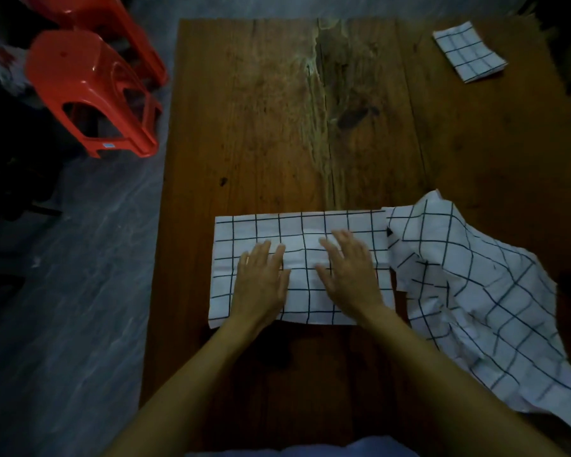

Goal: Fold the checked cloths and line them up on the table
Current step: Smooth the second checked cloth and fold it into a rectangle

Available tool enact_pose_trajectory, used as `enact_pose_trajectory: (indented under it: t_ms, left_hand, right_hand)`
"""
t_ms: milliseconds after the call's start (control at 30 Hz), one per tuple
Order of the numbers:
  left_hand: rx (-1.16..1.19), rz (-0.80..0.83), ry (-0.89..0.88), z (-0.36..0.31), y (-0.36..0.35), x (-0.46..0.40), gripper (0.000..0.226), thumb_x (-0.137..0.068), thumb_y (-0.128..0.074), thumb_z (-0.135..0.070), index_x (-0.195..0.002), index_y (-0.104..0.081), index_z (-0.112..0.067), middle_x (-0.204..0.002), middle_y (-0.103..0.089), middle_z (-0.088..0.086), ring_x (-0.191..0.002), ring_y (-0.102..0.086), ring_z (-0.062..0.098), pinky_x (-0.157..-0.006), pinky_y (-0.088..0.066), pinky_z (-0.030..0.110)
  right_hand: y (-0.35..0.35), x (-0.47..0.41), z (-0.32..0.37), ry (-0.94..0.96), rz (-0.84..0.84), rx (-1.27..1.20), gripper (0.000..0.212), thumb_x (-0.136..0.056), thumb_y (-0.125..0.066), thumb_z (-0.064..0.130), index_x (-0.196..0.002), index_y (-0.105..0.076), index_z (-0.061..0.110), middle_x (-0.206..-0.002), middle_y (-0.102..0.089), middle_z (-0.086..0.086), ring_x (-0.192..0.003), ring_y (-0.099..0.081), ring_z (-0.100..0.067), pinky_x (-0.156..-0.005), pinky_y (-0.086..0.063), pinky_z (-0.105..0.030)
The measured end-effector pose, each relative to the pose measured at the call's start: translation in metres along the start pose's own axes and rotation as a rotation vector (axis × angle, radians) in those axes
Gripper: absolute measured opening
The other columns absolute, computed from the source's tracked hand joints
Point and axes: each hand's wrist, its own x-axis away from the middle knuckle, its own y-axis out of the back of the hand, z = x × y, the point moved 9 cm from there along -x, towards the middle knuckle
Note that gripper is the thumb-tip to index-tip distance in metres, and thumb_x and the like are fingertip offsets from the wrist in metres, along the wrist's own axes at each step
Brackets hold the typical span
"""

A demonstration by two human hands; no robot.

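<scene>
A white cloth with a black check (297,232) lies flat as a wide folded rectangle on the near half of the wooden table (271,127). My left hand (261,278) and my right hand (350,268) both rest palm down on its middle, fingers spread, holding nothing. Right beside it a crumpled, unfolded checked cloth (495,291) spreads over the table's right side and hangs past the near right edge. A small folded checked cloth (468,52) sits at the far right corner of the table.
Two red plastic stools (93,90) stand stacked on the grey floor (80,291) to the left of the table. The table's left edge runs close to my left hand's side.
</scene>
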Motion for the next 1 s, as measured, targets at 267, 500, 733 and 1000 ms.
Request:
enact_pose_trajectory:
  t_ms: [267,500,733,1000]
  left_hand:
    - [-0.162,0.279,0.046,0.042,-0.047,0.022,0.077,-0.084,-0.001,-0.073,-0.148,0.013,-0.034,-0.154,0.027,0.005,-0.139,0.031,0.02,-0.113,0.018,0.044]
    - [-0.193,0.25,0.051,0.043,-0.046,0.007,0.067,-0.093,-0.009,-0.062,-0.147,0.016,-0.031,-0.153,0.028,0.007,-0.139,0.03,0.022,-0.113,0.018,0.045]
    - [-0.165,0.158,0.049,0.036,-0.039,0.003,0.065,-0.095,-0.016,-0.057,-0.15,0.002,-0.028,-0.157,0.017,0.009,-0.142,0.022,0.022,-0.113,0.015,0.044]
    - [-0.105,-0.16,-0.001,0.011,-0.013,0.045,0.05,-0.093,-0.036,-0.037,-0.138,-0.04,-0.016,-0.149,-0.034,0.017,-0.142,-0.02,0.028,-0.115,-0.009,0.045]
  right_hand:
    - [-0.058,0.063,-0.026,-0.175,0.296,0.088,0.081,-0.081,0.014,0.072,-0.15,0.009,0.03,-0.156,0.027,-0.004,-0.141,0.03,-0.019,-0.116,0.017,-0.042]
    - [-0.057,0.062,-0.036,-0.258,0.3,0.063,0.072,-0.085,0.002,0.07,-0.146,0.019,0.035,-0.153,0.033,-0.002,-0.139,0.034,-0.019,-0.114,0.02,-0.044]
    - [-0.052,0.046,-0.039,-0.24,0.305,0.065,0.079,-0.084,-0.003,0.069,-0.152,0.002,0.029,-0.159,0.018,-0.008,-0.145,0.021,-0.024,-0.116,0.012,-0.05]
    - [-0.04,0.052,-0.028,-0.2,0.147,0.092,0.069,-0.094,-0.017,0.058,-0.152,-0.012,0.022,-0.16,0.005,-0.012,-0.147,0.013,-0.027,-0.117,0.005,-0.051]
